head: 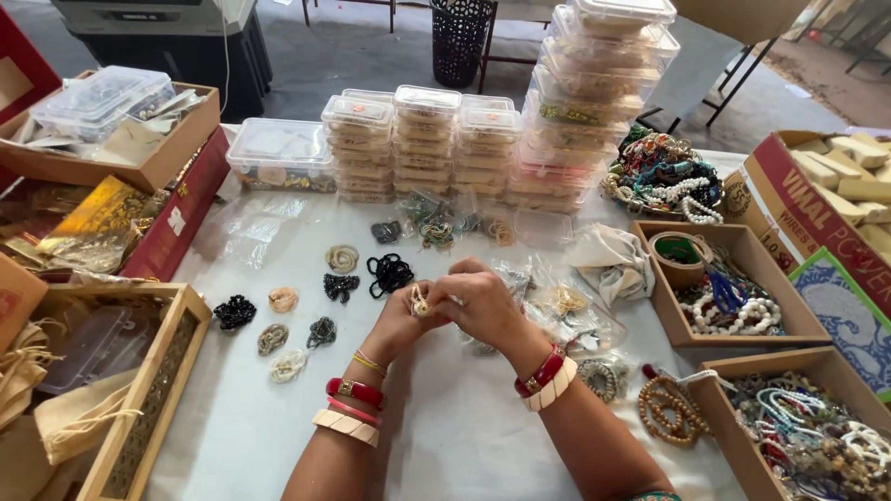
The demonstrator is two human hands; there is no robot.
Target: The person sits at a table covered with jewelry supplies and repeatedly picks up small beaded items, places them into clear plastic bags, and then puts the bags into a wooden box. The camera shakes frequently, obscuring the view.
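White-covered table (445,427) across the frame, stacked clear plastic boxes (427,139) at upper centre, wooden trays of beads (733,292) at right. At centre, left hand (404,320) and right hand (483,301) touching, both pinched shut on a small pale bead coil (419,301). Left of them, more small bead coils (306,311) spread on the cloth.

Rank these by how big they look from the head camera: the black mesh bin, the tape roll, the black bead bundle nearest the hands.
1. Black mesh bin, though farthest away
2. Tape roll
3. Black bead bundle
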